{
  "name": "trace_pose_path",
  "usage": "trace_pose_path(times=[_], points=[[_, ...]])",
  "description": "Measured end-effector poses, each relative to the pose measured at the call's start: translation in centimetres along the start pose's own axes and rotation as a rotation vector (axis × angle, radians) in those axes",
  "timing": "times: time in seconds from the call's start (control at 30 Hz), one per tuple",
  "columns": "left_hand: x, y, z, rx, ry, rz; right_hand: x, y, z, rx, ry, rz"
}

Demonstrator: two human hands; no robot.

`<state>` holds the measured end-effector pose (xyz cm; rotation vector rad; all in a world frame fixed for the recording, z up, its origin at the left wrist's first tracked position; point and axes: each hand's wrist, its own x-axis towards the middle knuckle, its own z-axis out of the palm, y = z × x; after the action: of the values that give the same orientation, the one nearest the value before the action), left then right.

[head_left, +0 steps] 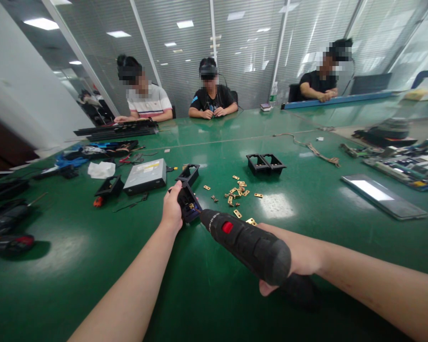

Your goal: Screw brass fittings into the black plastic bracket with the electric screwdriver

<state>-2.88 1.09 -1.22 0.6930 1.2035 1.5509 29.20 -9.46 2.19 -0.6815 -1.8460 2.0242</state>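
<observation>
My left hand (172, 207) grips a black plastic frame (188, 214) by its left side, tilted up above the green table. In my right hand (288, 254) is a black cordless screwdriver (244, 242) with a red switch. Its bit points left into the frame, where a bit of brass colour shows; whether it touches a screw I cannot tell. Just behind the held frame lies another black frame (189, 174). To the right of the bit, small brass plates (239, 191) and screws (214, 198) are scattered. My right fingers are mostly hidden behind the tool.
A silver disc drive (146, 175) and a black frame (109, 186) lie on the left. Farther back sits a pair of black frames (266, 163). A phone-like slab (383, 195) and circuit boards (410, 166) occupy the right. Several people sit across the table (207, 137).
</observation>
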Motion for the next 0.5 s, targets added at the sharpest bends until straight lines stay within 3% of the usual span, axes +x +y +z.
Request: trace_pose_path(times=[0.2,0.5], points=[[-0.09,0.07,0.09,0.022,-0.009,0.015,0.42,1.17,-0.14,0.020,-0.029,-0.002],[0.04,0.07,-0.17,0.011,-0.017,-0.003,0.19,0.70,0.15,0.032,-0.003,0.001]])
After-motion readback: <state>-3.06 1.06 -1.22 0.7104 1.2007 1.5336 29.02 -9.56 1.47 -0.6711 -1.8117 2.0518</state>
